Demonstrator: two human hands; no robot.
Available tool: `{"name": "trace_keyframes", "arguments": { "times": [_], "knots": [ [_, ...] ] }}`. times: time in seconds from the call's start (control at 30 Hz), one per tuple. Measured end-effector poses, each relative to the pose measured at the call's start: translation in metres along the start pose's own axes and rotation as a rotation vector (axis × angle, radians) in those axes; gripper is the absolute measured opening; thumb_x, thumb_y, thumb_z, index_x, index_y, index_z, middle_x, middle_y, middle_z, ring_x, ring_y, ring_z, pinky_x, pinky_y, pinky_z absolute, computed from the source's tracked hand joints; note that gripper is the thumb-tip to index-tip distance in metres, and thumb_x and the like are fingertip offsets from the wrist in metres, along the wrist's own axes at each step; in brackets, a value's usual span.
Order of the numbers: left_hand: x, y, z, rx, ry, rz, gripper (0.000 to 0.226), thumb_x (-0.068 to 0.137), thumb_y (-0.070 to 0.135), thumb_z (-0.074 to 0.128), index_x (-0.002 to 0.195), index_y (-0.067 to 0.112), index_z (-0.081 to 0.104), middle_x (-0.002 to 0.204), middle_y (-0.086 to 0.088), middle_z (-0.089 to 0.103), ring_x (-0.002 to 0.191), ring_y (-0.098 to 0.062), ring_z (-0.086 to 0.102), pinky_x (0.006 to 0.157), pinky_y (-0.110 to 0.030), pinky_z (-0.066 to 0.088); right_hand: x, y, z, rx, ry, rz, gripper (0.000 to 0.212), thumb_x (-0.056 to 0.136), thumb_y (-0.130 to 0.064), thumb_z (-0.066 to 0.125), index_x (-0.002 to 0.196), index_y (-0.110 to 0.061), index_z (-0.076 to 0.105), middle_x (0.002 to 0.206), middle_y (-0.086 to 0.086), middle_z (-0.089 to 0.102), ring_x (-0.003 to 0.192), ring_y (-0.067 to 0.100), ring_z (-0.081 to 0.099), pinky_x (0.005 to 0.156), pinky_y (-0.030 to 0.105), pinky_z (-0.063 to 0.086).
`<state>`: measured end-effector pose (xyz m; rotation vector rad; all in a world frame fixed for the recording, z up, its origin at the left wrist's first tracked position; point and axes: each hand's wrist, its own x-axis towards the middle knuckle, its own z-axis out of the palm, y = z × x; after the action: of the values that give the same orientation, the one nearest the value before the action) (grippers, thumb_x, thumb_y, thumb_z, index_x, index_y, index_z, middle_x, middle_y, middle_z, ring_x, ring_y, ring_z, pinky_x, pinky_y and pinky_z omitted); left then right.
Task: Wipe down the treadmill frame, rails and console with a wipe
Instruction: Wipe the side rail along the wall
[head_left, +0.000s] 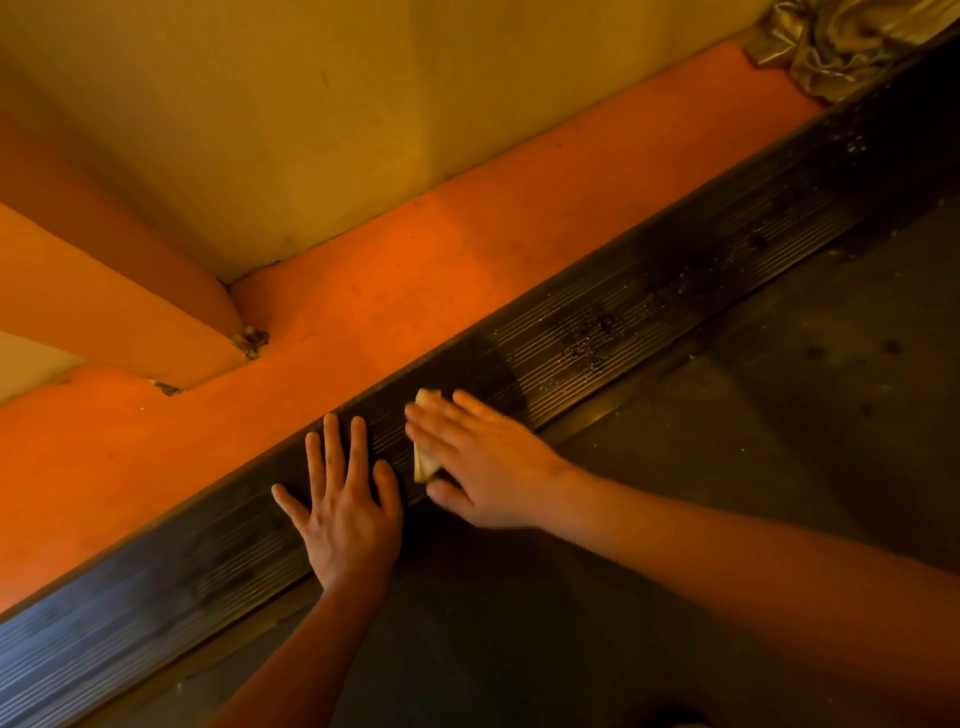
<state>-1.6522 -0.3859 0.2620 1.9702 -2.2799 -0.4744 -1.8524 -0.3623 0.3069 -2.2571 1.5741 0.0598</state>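
I'm partway along 1 side rail (649, 291) of the treadmill. My right hand (483, 462) lies flat with fingers straight, pressing the folded wipe (423, 462) onto the ribbed top. My left hand (345, 512) is spread wide and flat on the same rail just beside it, holding nothing. Ahead of the wipe the ribs look speckled with dust and spots, so I judge that stretch undone. The belt (779, 441) beside it looks dusty too. Console and uprights are out of view, so I'd guess most of the job is left. No bin, bucket or other container shows; only a crumpled cloth (841, 41) lies on the orange floor (415, 260).
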Motion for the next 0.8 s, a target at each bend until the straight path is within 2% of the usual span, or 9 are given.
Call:
{"name": "trace_keyframes", "arguments": {
  "times": [0.07, 0.23, 0.4, 0.53, 0.6, 0.7, 0.8],
  "knots": [
    [0.002, 0.0, 0.0, 0.0, 0.002, -0.009, 0.062, 0.101, 0.052, 0.019, 0.16, 0.035, 0.013, 0.169, 0.01, -0.001, 0.156, -0.015, -0.007, 0.12, -0.063, -0.007, -0.012, 0.004, 0.003, 0.007, -0.033, -0.037, 0.068, 0.107, -0.052, 0.027, 0.164, -0.017, 0.013, 0.172, 0.002, 0.002, 0.158, 0.017, -0.008, 0.127, 0.039, -0.008],
    [0.001, -0.003, 0.001, -0.004, -0.005, 0.006, 0.062, 0.102, 0.053, 0.018, 0.16, 0.035, 0.011, 0.169, 0.009, -0.002, 0.156, -0.015, -0.008, 0.12, -0.063, -0.009, 0.0, 0.039, -0.018, 0.006, 0.073, 0.166, 0.068, 0.108, -0.053, 0.024, 0.164, -0.016, 0.015, 0.172, 0.003, 0.005, 0.158, 0.017, -0.005, 0.126, 0.037, -0.01],
    [0.001, -0.001, 0.001, -0.001, 0.004, -0.007, 0.062, 0.101, 0.052, 0.019, 0.16, 0.035, 0.013, 0.169, 0.008, 0.0, 0.156, -0.016, -0.006, 0.12, -0.063, -0.007, -0.04, 0.01, 0.002, 0.003, -0.049, 0.005, 0.07, 0.106, -0.053, 0.029, 0.164, -0.018, 0.014, 0.172, 0.001, 0.003, 0.158, 0.017, -0.006, 0.125, 0.036, -0.008],
    [0.002, -0.003, 0.002, -0.009, 0.0, -0.002, 0.062, 0.101, 0.051, 0.021, 0.16, 0.034, 0.013, 0.169, 0.007, 0.002, 0.156, -0.017, -0.005, 0.12, -0.063, -0.008, -0.03, 0.047, -0.017, -0.037, 0.024, 0.101, 0.067, 0.108, -0.052, 0.027, 0.164, -0.016, 0.018, 0.172, 0.004, 0.009, 0.158, 0.02, 0.002, 0.129, 0.042, 0.001],
    [0.001, -0.003, 0.003, -0.008, -0.001, -0.002, 0.062, 0.101, 0.052, 0.02, 0.16, 0.034, 0.013, 0.169, 0.007, 0.001, 0.156, -0.017, -0.005, 0.12, -0.063, -0.008, -0.03, 0.037, -0.011, -0.029, -0.013, 0.084, 0.069, 0.107, -0.053, 0.029, 0.164, -0.015, 0.015, 0.172, 0.005, 0.005, 0.158, 0.021, -0.003, 0.129, 0.041, -0.001],
    [0.001, 0.0, 0.002, -0.008, 0.01, -0.003, 0.062, 0.101, 0.051, 0.02, 0.16, 0.034, 0.014, 0.169, 0.007, 0.002, 0.156, -0.017, -0.004, 0.12, -0.064, -0.006, -0.043, 0.009, 0.004, -0.011, -0.121, -0.041, 0.07, 0.107, -0.053, 0.03, 0.164, -0.019, 0.009, 0.172, 0.001, -0.004, 0.157, 0.017, -0.012, 0.126, 0.037, -0.009],
    [0.002, -0.002, 0.0, -0.006, -0.009, -0.005, 0.062, 0.101, 0.052, 0.019, 0.16, 0.035, 0.012, 0.169, 0.008, 0.0, 0.156, -0.016, -0.006, 0.12, -0.063, -0.008, -0.027, 0.028, -0.008, 0.021, -0.009, 0.061, 0.066, 0.109, -0.051, 0.025, 0.164, -0.018, 0.012, 0.172, 0.001, 0.002, 0.158, 0.016, -0.008, 0.127, 0.038, -0.006]
  ]
}}
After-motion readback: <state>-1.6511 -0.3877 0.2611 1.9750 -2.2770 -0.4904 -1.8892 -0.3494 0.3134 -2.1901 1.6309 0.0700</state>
